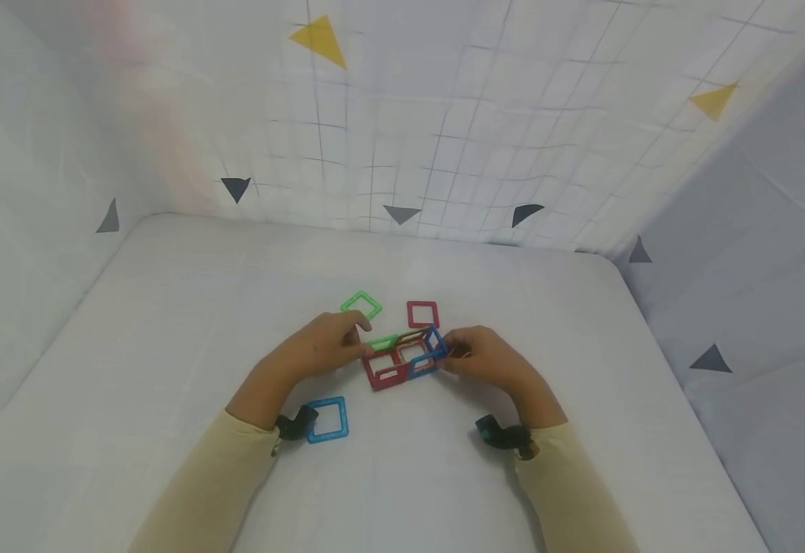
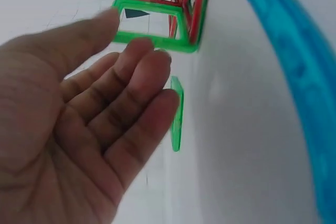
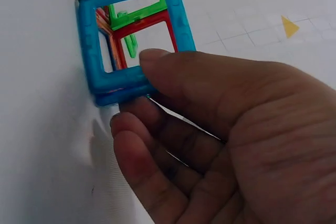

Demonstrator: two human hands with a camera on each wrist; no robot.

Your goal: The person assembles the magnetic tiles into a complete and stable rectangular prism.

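In the head view, a low box-like structure of magnetic tiles (image 1: 390, 374) stands on the table, with red, green and blue square frames joined edge to edge. My right hand (image 1: 482, 355) pinches its right end. In the right wrist view, the thumb lies on a blue square tile (image 3: 184, 24), with fingers curled behind its lower edge. My left hand (image 1: 326, 342) is at the other end. In the left wrist view, the thumb tip meets the edge of a green square tile (image 2: 152, 43), while the loosely bent fingers stand apart from it.
Loose tiles lie around the structure: a green square (image 1: 373, 300) and a red square (image 1: 409, 315) behind it, a light blue square (image 1: 344, 418) beside the left wrist. White sheeting with a grid and triangles (image 1: 322, 42) rises behind the white table (image 1: 409, 491).
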